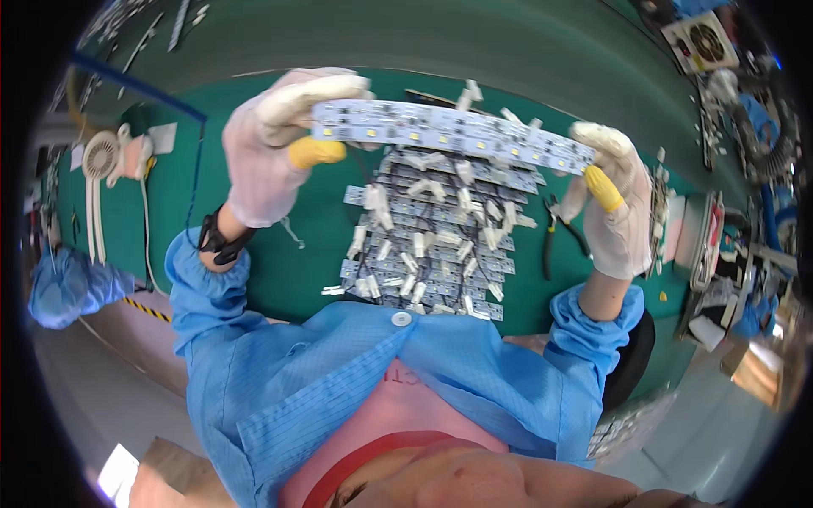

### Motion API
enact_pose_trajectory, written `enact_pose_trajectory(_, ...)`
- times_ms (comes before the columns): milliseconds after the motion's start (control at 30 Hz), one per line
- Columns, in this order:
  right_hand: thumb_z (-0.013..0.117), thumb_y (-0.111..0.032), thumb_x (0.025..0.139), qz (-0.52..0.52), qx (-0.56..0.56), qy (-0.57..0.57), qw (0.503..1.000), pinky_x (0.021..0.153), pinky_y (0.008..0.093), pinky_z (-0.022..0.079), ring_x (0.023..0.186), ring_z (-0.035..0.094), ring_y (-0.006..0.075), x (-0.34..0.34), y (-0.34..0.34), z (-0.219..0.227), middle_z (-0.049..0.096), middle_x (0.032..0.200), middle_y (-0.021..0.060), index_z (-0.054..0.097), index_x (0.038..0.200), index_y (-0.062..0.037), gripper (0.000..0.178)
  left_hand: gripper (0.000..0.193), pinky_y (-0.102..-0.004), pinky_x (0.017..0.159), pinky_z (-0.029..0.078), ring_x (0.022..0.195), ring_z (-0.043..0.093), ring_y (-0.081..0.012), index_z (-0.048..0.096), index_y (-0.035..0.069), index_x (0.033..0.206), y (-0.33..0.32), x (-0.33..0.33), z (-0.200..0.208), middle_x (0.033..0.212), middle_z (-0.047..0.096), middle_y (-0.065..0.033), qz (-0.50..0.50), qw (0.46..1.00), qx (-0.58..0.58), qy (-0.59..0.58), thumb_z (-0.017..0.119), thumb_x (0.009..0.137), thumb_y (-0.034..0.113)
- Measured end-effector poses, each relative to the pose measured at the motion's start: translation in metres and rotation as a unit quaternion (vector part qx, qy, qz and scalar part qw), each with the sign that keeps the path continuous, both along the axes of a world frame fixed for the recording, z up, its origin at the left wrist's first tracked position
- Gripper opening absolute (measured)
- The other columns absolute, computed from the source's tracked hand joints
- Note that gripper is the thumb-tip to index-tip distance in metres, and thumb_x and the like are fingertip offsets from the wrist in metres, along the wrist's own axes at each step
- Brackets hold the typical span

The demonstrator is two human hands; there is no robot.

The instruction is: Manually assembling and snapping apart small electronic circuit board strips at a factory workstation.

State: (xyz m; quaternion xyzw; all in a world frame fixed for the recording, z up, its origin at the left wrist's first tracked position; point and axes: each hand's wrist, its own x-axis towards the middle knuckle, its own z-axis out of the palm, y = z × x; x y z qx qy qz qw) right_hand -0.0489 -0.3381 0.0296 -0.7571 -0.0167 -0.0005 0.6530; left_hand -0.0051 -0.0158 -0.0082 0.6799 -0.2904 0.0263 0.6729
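A long white LED circuit board strip (pixel 449 131), dotted with small yellowish LEDs, is held up level between my two gloved hands. My left hand (pixel 284 140) pinches its left end, a yellow finger cot on the thumb. At the right end, my right hand (pixel 614 190) grips it the same way, also with a yellow-tipped thumb. Beneath the strip lies a stack of similar LED boards (pixel 440 267), overlapping in rows, with white connectors and short dark wires on top. The held strip hides the far part of this stack.
Pliers with dark handles (pixel 550 241) lie right of the stack on the green mat (pixel 288 262). A small white fan (pixel 102 157) stands at the left. Another person's blue sleeve (pixel 72 284) shows at the far left. Tools and a boxed fan (pixel 701 41) crowd the right side.
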Motion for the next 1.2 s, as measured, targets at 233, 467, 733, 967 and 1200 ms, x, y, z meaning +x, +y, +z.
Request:
enact_pose_trajectory(233,0.074,-0.057,0.070,0.065,0.016,-0.005,0.998,0.049,0.0184,0.039,0.051,0.053,0.0078,0.006,-0.006,-0.009,0.060,0.075,0.0046,0.047,0.121,0.0089,0.088,0.052,-0.0233,0.076,0.050,0.085,0.064,-0.0147,0.057,-0.004,0.121,-0.006,-0.007,0.005,0.102,0.064,-0.0100,-0.008,0.998,-0.048,0.029,0.069,0.082,0.030)
enact_pose_trajectory(467,0.065,-0.041,0.084,0.101,0.026,-0.029,0.994,0.055,0.0211,0.043,0.053,0.058,0.0113,-0.008,0.006,0.001,0.060,0.067,0.0070,0.053,0.118,0.0037,0.057,0.040,-0.0183,0.071,0.044,0.078,0.059,-0.0035,0.058,0.005,0.124,0.007,0.014,0.000,0.090,0.070,-0.0024,0.128,0.971,0.200,0.032,0.062,0.090,0.027)
enact_pose_trajectory(733,0.067,-0.065,0.072,0.048,-0.038,-0.002,0.998,0.063,0.0221,0.045,0.049,0.051,0.0083,0.011,-0.002,-0.007,0.055,0.059,0.0020,0.048,0.120,0.0088,0.090,0.069,-0.0268,0.076,0.052,0.080,0.065,-0.0147,0.055,-0.008,0.120,-0.001,-0.003,0.004,0.097,0.065,-0.0126,0.032,0.998,0.024,0.056,0.066,0.081,0.048)
enact_pose_trajectory(967,0.074,-0.058,0.070,0.054,0.008,0.001,0.999,0.066,0.0183,0.042,0.053,0.052,0.0075,0.001,-0.007,-0.004,0.060,0.074,0.0058,0.045,0.123,0.0098,0.091,0.045,-0.0264,0.080,0.050,0.085,0.065,-0.0148,0.050,-0.006,0.127,-0.007,-0.003,0.006,0.096,0.067,-0.0131,0.032,0.997,-0.011,0.065,0.061,0.091,0.017)
enact_pose_trajectory(1200,0.071,-0.058,0.072,0.109,0.073,0.014,0.991,0.080,0.0308,0.045,0.062,0.059,0.0154,-0.008,0.007,0.005,0.060,0.064,0.0080,0.043,0.125,0.0136,0.094,0.044,-0.0226,0.082,0.043,0.086,0.062,-0.0106,0.053,-0.002,0.127,-0.007,0.015,0.006,0.092,0.069,-0.0077,0.129,0.975,0.153,0.101,0.055,0.092,0.025)
